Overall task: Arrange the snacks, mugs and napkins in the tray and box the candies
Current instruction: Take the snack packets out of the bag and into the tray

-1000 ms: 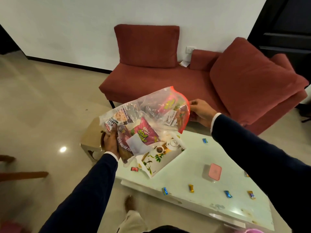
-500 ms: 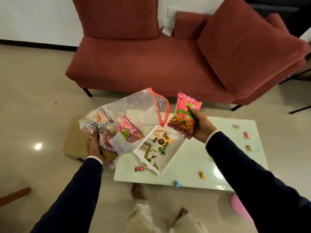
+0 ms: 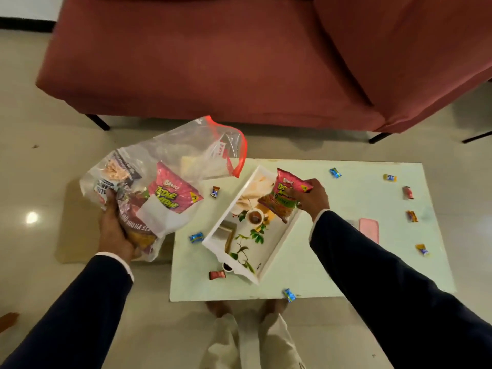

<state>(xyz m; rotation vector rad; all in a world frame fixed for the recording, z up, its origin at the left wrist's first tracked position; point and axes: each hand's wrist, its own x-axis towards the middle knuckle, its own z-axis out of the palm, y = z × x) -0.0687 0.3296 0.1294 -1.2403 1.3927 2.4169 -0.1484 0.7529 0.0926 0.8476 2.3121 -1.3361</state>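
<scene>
My left hand grips the bottom of a clear plastic bag with a red zip edge, held off the table's left end. Several snack packets lie inside it, a pink one facing me. My right hand grips another pink snack packet low over the far end of the white tray. The tray has a printed leaf and cup pattern and lies at a slant on the table. Wrapped candies lie scattered on the table, such as a blue one and a red one.
A pale green low table stands before a red sofa. A pink lidded box lies right of my right arm, partly hidden. More candies dot the right side. My feet are at the near edge.
My right hand has brought the pink packet down from mid-air onto the far end of the tray. The view has tilted further down. The left hand still holds the bag.
</scene>
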